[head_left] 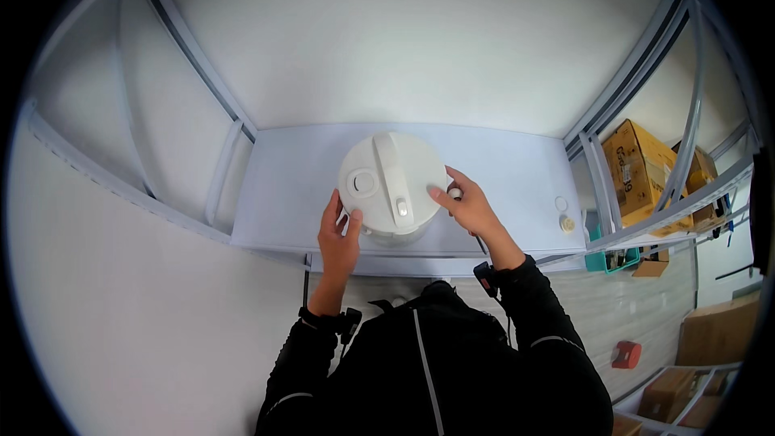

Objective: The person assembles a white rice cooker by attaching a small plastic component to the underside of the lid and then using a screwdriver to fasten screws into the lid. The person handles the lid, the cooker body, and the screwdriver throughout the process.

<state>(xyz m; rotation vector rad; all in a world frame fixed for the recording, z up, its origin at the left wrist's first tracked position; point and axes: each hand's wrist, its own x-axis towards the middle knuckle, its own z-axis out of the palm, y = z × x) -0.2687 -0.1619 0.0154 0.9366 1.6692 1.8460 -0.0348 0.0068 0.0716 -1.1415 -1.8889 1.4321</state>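
Observation:
A round white rice cooker stands on the white tabletop in front of me. Across its lid runs a raised handle with a small button at the near end, and a round steam vent sits left of it. My left hand holds the cooker's near left side, thumb at the lid rim and fingers against the wall. At the right edge, the thumb of my right hand rests on the lid. Its curled fingers hold a slim tool with a dark shaft and pale rounded end; its exact kind is unclear.
On the table's right lie a thin white ring and a small cream round piece. Metal posts flank the table. Beyond the right post are a yellow-brown carton, a teal basket and a red object on the floor.

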